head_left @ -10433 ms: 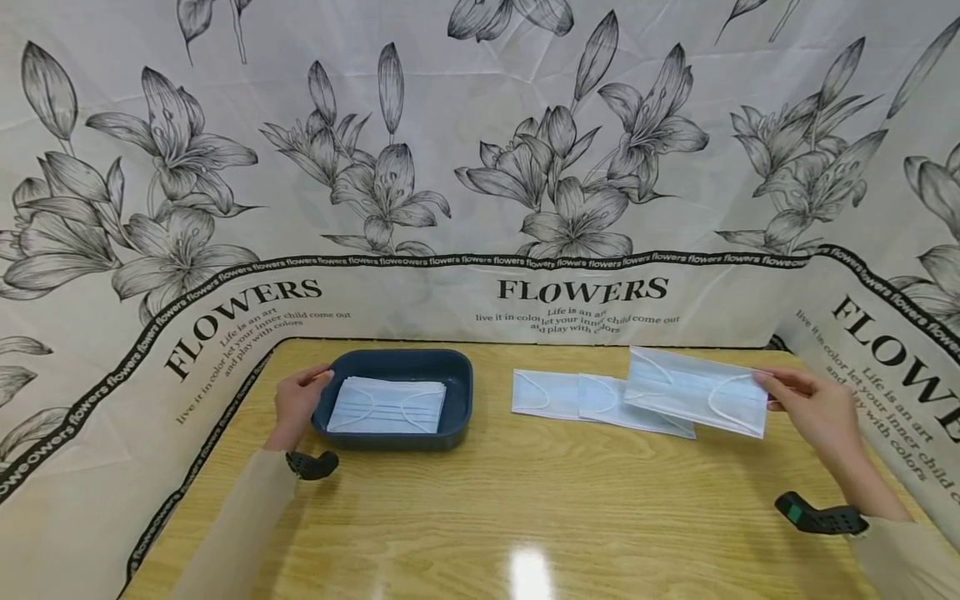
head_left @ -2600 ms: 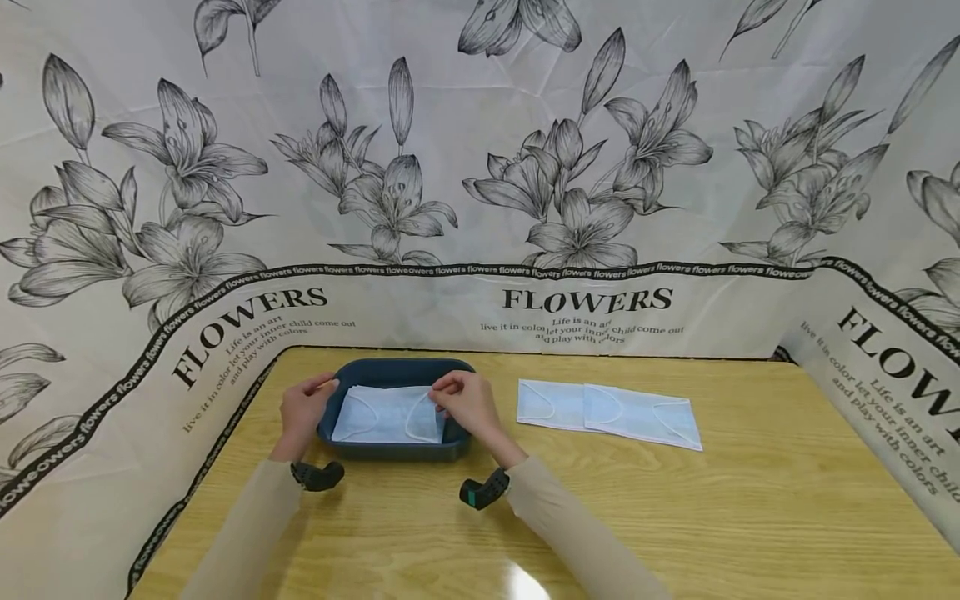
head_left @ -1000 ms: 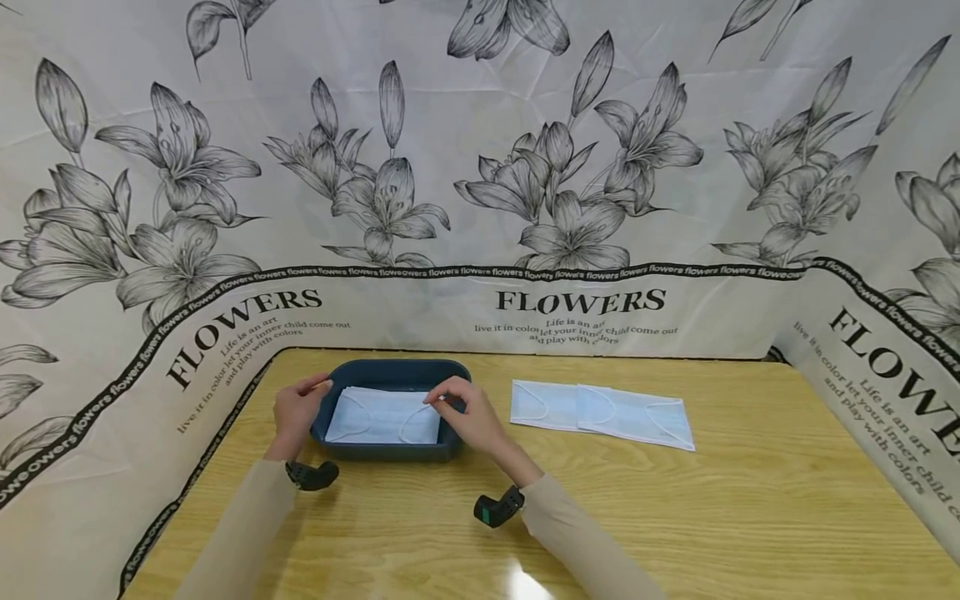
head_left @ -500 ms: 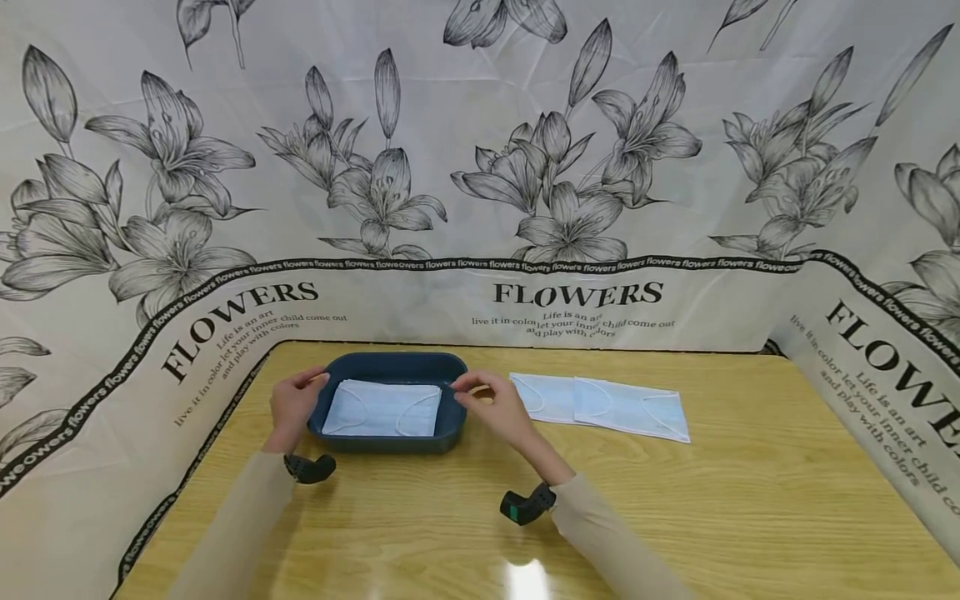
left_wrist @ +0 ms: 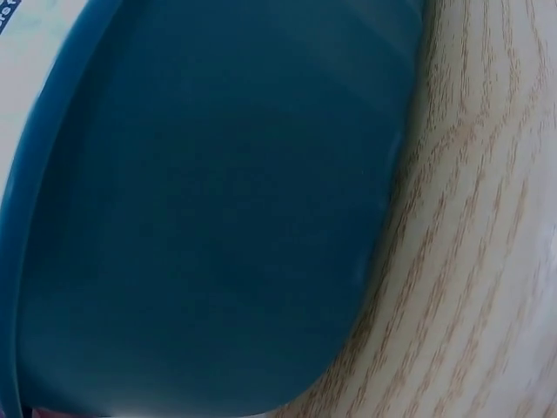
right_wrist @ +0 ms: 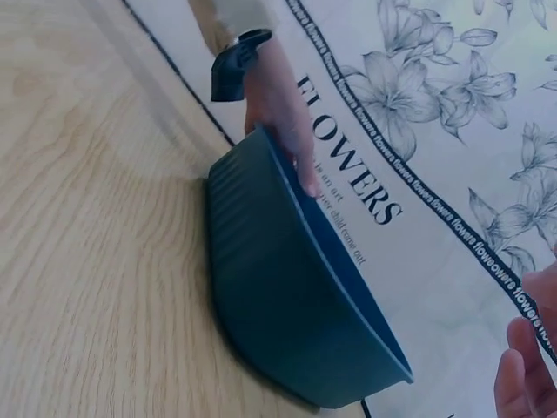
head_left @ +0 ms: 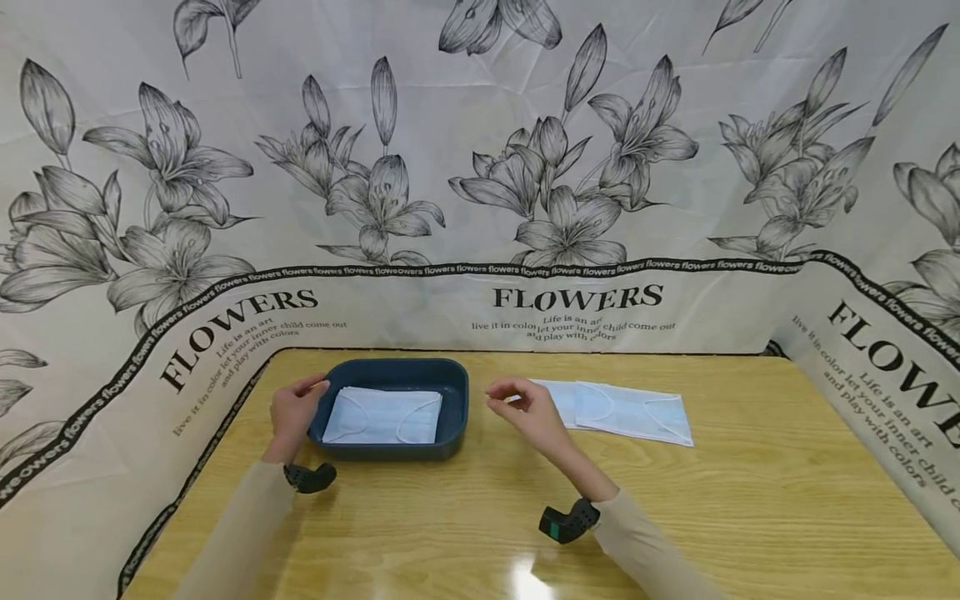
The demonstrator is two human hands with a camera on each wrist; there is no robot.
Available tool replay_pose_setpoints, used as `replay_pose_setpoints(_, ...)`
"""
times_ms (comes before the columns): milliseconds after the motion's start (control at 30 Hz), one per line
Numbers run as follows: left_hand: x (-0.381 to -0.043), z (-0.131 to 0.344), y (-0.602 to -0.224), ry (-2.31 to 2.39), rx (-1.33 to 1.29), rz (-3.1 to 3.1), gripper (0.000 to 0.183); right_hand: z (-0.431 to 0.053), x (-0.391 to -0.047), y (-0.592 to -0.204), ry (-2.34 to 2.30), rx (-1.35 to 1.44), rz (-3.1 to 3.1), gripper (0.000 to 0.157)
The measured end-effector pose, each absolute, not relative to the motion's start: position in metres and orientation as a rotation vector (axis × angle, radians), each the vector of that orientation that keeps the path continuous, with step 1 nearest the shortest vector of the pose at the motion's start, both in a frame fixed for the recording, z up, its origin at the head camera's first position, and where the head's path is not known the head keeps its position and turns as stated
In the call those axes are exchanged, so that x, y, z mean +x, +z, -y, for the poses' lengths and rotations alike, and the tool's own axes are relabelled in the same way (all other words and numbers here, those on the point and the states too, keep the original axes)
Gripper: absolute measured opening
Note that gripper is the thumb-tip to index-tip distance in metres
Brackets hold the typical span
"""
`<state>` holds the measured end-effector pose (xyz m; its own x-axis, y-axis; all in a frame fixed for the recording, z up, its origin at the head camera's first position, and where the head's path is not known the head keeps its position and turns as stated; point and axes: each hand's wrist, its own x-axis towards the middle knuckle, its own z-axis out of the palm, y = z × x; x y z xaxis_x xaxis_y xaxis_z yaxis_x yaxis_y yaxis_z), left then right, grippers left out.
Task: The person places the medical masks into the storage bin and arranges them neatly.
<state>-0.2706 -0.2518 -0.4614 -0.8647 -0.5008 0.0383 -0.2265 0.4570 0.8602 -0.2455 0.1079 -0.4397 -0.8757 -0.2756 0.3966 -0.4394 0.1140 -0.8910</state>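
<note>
A dark blue plastic basin [head_left: 388, 452] stands on the table at the left. My left hand [head_left: 294, 412] grips its left rim; the right wrist view shows a finger over the inner side and the rest of that hand [right_wrist: 280, 117] outside. Inside the basin lies a pile of pale blue face masks [head_left: 382, 414] with white ear loops. My right hand [head_left: 536, 417] is in the air between the basin and two overlapping masks [head_left: 633, 412], fingers loosely bent and nothing in them. It hides part of the left one of those masks.
The wooden table [head_left: 465, 517] ends at a white cloth [head_left: 405, 308] printed with flowers and lettering, which rises behind and on both sides. Black wrist cameras sit on both wrists, the right one [head_left: 568, 521] low over the table.
Earlier, my right hand carried a mask from the right into the basin. It has since let go and moved right, out of the basin. My left hand has stayed at the rim.
</note>
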Motion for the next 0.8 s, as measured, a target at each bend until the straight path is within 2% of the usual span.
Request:
replay_pose_setpoints(167,-0.270,0.251,-0.463,-1.387,0.640,2.429,0.034,-0.121,-0.239,-0.436,1.965,0.635,2.169,0.017)
replay_pose_setpoints(333,-0.271,0.251,-0.463,-1.399,0.655,2.414,0.034,-0.134,-0.233,-0.432,1.973,0.649,2.013,0.006)
replay_pose_setpoints(500,-0.270,0.251,-0.462,-1.387,0.644,2.413,0.034,-0.146,-0.230,-0.433,1.958,0.784,1.812,0.017)
replay_pose_setpoints(800,-0.270,0.252,-0.462,-1.410,0.639,2.406,0.035,-0.171,-0.228,-0.435,1.797,0.881,1.825,0.015)
